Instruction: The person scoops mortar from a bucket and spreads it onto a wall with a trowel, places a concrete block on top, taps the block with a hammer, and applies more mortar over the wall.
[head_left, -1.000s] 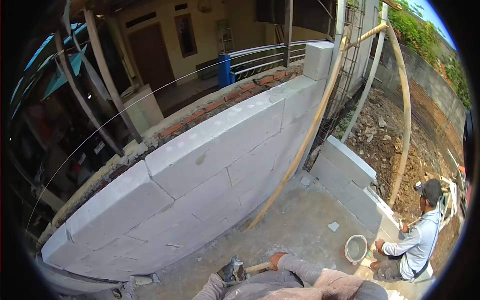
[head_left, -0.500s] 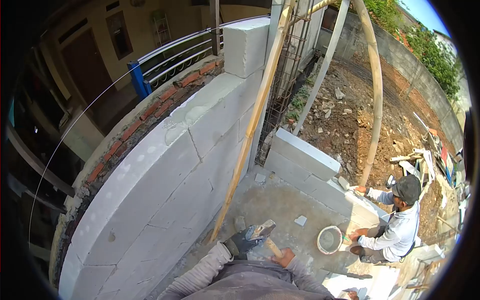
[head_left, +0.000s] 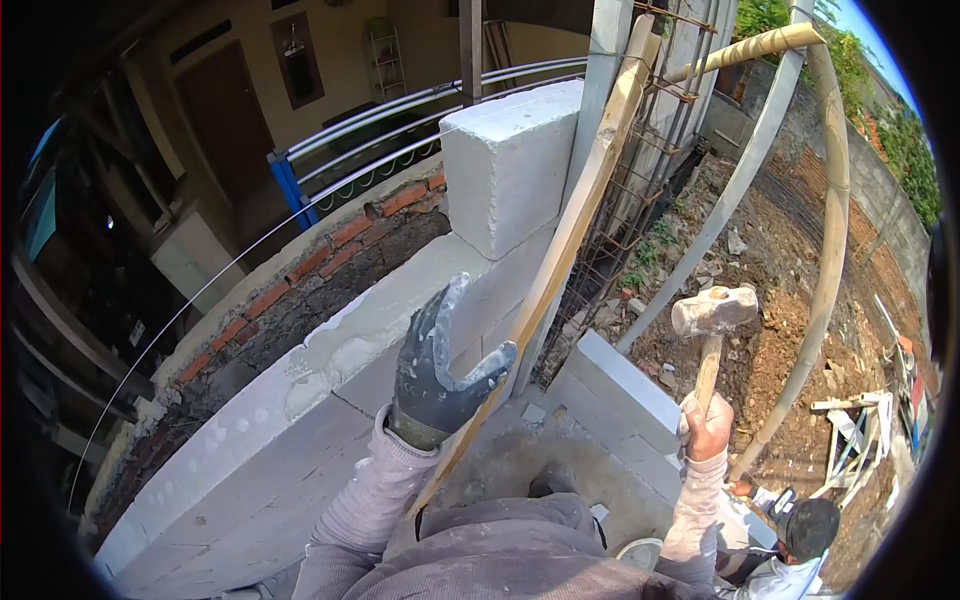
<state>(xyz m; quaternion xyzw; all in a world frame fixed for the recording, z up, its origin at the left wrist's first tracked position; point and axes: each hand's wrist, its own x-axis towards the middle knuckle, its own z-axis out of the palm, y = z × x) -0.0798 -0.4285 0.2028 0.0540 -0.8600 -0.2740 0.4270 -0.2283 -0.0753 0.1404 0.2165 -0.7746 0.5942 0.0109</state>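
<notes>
Landmark: white rectangular block (head_left: 512, 175) atop pale block wall (head_left: 225, 470)
Left hand (head_left: 447, 365): dark-gloved, spread open, holding nothing, below the block
Right hand (head_left: 707, 427): bare, closed round the hammer's handle
Wooden-handled, grimy-headed hammer (head_left: 714, 311): head up, right of the block

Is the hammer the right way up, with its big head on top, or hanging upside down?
Head up: the hammer has its head above the right hand, which grips the wooden handle.
</notes>
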